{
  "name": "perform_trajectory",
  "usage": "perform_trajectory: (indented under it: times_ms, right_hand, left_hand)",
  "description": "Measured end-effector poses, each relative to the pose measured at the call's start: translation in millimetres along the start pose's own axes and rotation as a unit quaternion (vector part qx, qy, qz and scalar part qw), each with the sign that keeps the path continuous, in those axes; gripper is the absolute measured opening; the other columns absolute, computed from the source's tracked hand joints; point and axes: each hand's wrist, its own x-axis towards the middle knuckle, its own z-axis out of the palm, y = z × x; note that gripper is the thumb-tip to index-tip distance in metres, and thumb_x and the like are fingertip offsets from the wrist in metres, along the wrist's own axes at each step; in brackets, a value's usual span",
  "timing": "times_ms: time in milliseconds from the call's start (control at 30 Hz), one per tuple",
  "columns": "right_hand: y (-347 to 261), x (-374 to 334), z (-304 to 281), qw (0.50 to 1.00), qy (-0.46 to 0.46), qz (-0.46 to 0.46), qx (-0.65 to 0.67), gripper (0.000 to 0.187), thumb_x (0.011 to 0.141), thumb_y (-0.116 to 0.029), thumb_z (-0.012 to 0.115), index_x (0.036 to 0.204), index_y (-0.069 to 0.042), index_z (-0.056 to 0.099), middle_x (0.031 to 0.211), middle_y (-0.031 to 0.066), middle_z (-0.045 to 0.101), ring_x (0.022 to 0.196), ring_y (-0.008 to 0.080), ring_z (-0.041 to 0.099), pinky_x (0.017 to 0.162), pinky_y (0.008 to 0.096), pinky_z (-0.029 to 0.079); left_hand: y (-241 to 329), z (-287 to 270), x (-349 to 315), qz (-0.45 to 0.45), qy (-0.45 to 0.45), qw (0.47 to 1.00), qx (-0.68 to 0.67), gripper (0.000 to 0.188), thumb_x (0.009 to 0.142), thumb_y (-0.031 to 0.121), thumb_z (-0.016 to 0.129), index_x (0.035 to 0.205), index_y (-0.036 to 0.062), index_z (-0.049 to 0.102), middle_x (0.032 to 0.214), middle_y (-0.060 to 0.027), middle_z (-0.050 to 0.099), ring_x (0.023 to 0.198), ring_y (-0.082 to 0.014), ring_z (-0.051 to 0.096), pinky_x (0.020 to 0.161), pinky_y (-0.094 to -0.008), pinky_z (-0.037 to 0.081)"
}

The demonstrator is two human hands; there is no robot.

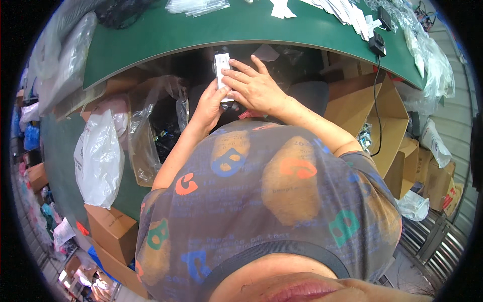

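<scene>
My left hand [207, 106] is closed around the lower part of a narrow packet with a white label-like strip [222, 64] on its face. Darker or clear edges show at both ends of the packet; what lies under the strip I cannot make out. It is held upright just beyond my lap, below the near edge of the green table. My right hand [260, 91] has its fingers stretched out and spread. Its fingertips touch the right side of the strip, and its thumb is mostly hidden.
Along the green table [201, 31] lie white paper strips [342, 16], clear bags [197, 6] and a black power adapter [377, 45] with a hanging cable. An open cardboard box [387, 108] stands at right. A white plastic bag [99, 158] and a brown carton [111, 226] are at left.
</scene>
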Motion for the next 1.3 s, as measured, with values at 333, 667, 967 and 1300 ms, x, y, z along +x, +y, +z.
perform_trajectory:
  times_ms: [333, 667, 967, 1300]
  right_hand:
    - [14, -15, 11, 0.585, 0.112, 0.412, 0.689, 0.038, 0.106, -0.037, 0.052, 0.129, -0.008, 0.062, 0.12, 0.0106, 0.069, 0.117, 0.024, 0.063, 0.095, 0.0384, 0.049]
    - [23, -15, -4, 0.29, 0.1, 0.365, 0.879, 0.029, 0.095, -0.033, 0.07, 0.114, -0.012, 0.067, 0.117, 0.0069, 0.07, 0.114, 0.0263, 0.064, 0.095, 0.0445, 0.051]
    - [50, 35, -87, 0.92, 0.088, 0.119, 0.362, 0.034, 0.094, -0.016, 0.073, 0.124, -0.002, 0.065, 0.103, 0.0001, 0.068, 0.083, 0.0061, 0.061, 0.074, 0.0225, 0.052]
    - [55, 62, -40, 0.757, 0.102, 0.253, 0.594, 0.039, 0.099, -0.013, 0.062, 0.135, -0.001, 0.056, 0.117, 0.0092, 0.071, 0.111, 0.0142, 0.062, 0.103, 0.0324, 0.047]
  left_hand:
    - [51, 13, -26, -0.066, -0.066, 0.97, -0.223, 0.049, 0.1, 0.013, 0.056, 0.146, 0.0017, 0.044, 0.116, -0.0099, 0.062, 0.102, -0.02, 0.063, 0.073, -0.0358, 0.059]
    - [57, 20, -23, 0.011, -0.05, 0.992, -0.116, 0.048, 0.099, 0.013, 0.056, 0.144, 0.0021, 0.043, 0.116, -0.0106, 0.062, 0.103, -0.0222, 0.065, 0.073, -0.0384, 0.058]
    - [28, 22, -11, -0.004, -0.043, 0.998, -0.035, 0.047, 0.101, 0.018, 0.057, 0.144, 0.0026, 0.043, 0.117, -0.0109, 0.061, 0.1, -0.0217, 0.063, 0.073, -0.0374, 0.059]
    - [29, 49, -7, -0.01, -0.107, 0.994, -0.033, 0.034, 0.1, 0.021, 0.058, 0.128, 0.0014, 0.051, 0.113, -0.0107, 0.061, 0.097, -0.0208, 0.065, 0.075, -0.0375, 0.059]
